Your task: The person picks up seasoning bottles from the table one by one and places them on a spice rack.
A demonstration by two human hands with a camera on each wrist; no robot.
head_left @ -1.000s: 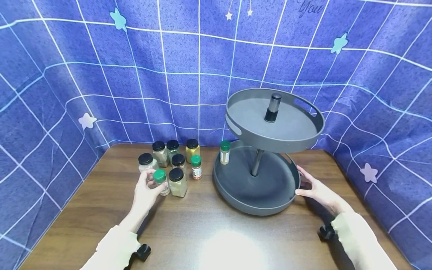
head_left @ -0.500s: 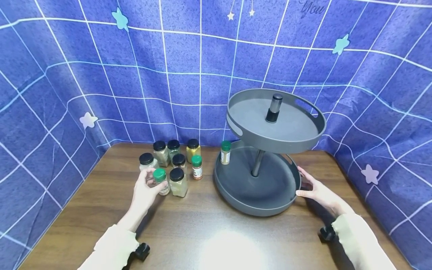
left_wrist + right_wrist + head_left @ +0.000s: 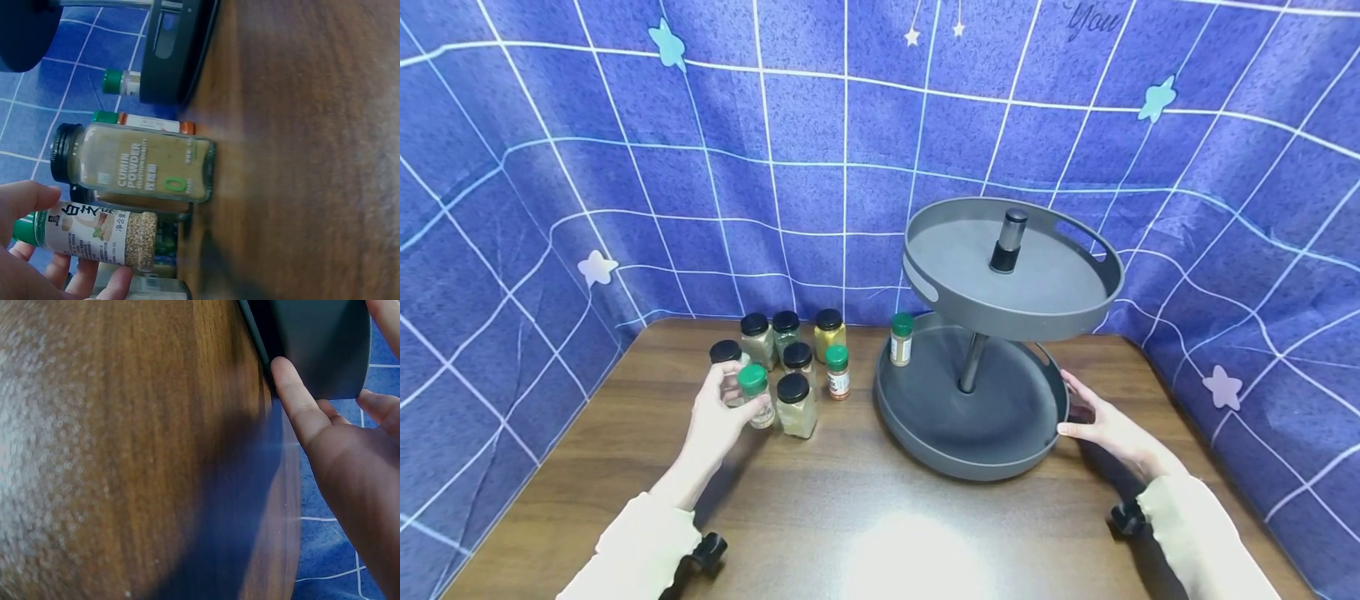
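In the head view my left hand (image 3: 718,414) grips a small green-capped jar (image 3: 753,381) between thumb and fingers. The left wrist view shows this jar's white label and pale seeds (image 3: 140,240), beside a black-capped cumin powder jar (image 3: 150,161). My right hand (image 3: 1108,429) holds the right edge of the lower tray (image 3: 966,468) of a grey two-tier stand, thumb at the front and fingers behind. In the right wrist view the fingers of that hand (image 3: 350,447) touch the dark tray wall (image 3: 322,350). Another green-capped jar (image 3: 900,340) stands inside the lower tray at its left.
Several black-capped jars, among them a yellow one (image 3: 829,335), and a green-capped jar with a red base (image 3: 837,372) stand on the wooden table (image 3: 820,508) near the left hand. The upper tray (image 3: 1022,312) overhangs the lower one. A blue curtain (image 3: 820,192) surrounds the table.
The left hand and its green-capped jar have moved slightly left and up in the head view, the jar now seeming raised a little. The right hand stays on the tray.
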